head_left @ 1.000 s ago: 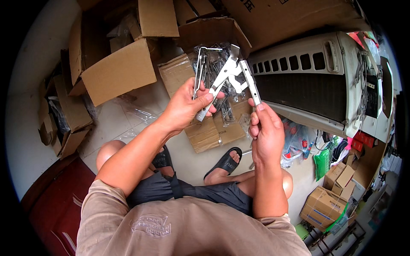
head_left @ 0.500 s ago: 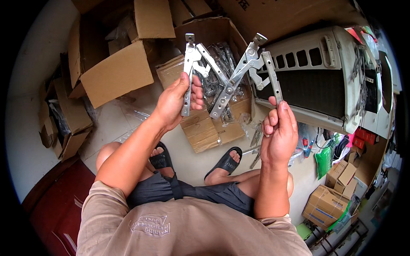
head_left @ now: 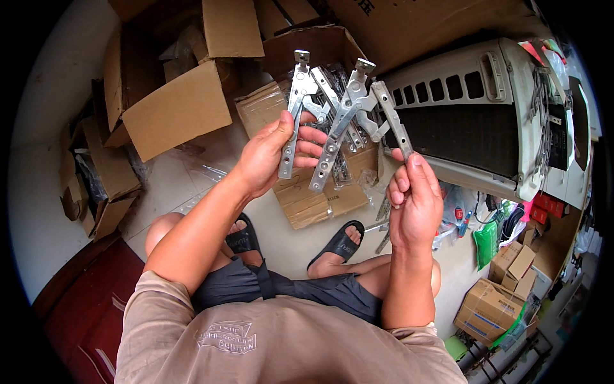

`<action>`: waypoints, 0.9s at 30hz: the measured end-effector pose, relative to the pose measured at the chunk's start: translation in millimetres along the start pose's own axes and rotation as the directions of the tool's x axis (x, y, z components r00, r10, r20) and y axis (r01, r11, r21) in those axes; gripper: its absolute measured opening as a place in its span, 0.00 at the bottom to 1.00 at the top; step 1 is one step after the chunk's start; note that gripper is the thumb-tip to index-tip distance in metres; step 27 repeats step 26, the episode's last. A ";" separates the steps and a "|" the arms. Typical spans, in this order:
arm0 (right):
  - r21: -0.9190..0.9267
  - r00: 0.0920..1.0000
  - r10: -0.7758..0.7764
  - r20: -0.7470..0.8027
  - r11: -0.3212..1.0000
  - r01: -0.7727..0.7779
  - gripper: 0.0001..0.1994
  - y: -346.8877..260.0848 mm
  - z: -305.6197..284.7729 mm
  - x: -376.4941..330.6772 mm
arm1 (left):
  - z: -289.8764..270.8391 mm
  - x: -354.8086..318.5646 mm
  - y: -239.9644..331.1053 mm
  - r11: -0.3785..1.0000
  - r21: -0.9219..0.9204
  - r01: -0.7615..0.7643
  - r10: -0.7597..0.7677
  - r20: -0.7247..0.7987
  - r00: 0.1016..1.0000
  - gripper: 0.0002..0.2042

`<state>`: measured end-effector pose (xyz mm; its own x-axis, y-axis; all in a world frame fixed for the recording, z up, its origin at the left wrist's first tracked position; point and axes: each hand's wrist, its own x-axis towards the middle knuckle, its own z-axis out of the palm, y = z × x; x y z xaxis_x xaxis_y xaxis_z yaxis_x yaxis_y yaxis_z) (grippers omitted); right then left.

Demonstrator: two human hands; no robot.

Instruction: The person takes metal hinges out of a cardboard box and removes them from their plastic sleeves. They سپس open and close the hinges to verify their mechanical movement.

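My left hand (head_left: 261,155) holds a silver metal hinge (head_left: 300,91) upright. Its thumb presses on the long perforated arm while the fingers spread out behind it. Between thumb and fingertips of my right hand (head_left: 417,200), the narrow arm of a second metal hinge (head_left: 346,114) is pinched. That hinge is folded partly apart and leans to the right. Its long arm slants down near my left fingertips; whether they touch cannot be told. Beneath both, an open cardboard box (head_left: 300,203) contains several more metal pieces in clear plastic, partly hidden by the hinges.
Open cardboard boxes (head_left: 177,120) stand at the far left. A grey-white appliance (head_left: 448,121) with a vented panel lies to the right. Small cartons (head_left: 489,310) and a green packet (head_left: 485,243) are at the lower right. My sandalled feet rest on the tiled floor.
My left hand has moved slightly right and its fingers have spread. The right-hand hinge has shifted left and a little down, so the two hinges are closer together.
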<state>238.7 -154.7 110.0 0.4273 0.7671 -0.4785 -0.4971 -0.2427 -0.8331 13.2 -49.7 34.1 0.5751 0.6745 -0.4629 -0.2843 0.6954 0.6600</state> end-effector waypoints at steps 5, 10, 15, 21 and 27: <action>-0.054 1.000 0.012 0.008 0.998 -0.012 0.18 4.3 2.5 0.7 | -0.9 -1.2 -0.3 0.994 -0.096 0.046 -0.038 0.089 0.995 0.32; -0.064 1.000 0.022 0.002 0.998 -0.022 0.18 6.9 6.8 1.5 | -1.5 -2.5 -0.2 0.988 -0.127 0.090 -0.071 0.148 0.986 0.30; -0.113 0.998 0.054 0.022 0.992 -0.051 0.17 7.5 11.6 2.2 | -4.8 -2.9 -3.4 0.974 -0.176 0.140 -0.115 0.142 0.983 0.28; -0.061 0.999 0.033 0.003 0.998 -0.033 0.16 5.6 5.1 9.4 | -3.5 -3.4 1.2 0.982 -0.031 0.185 -0.179 0.138 0.974 0.25; -0.059 0.997 0.066 0.037 0.996 -0.064 0.15 10.4 2.4 11.6 | -6.7 -2.0 -6.1 0.976 -0.098 0.193 -0.170 0.206 0.964 0.27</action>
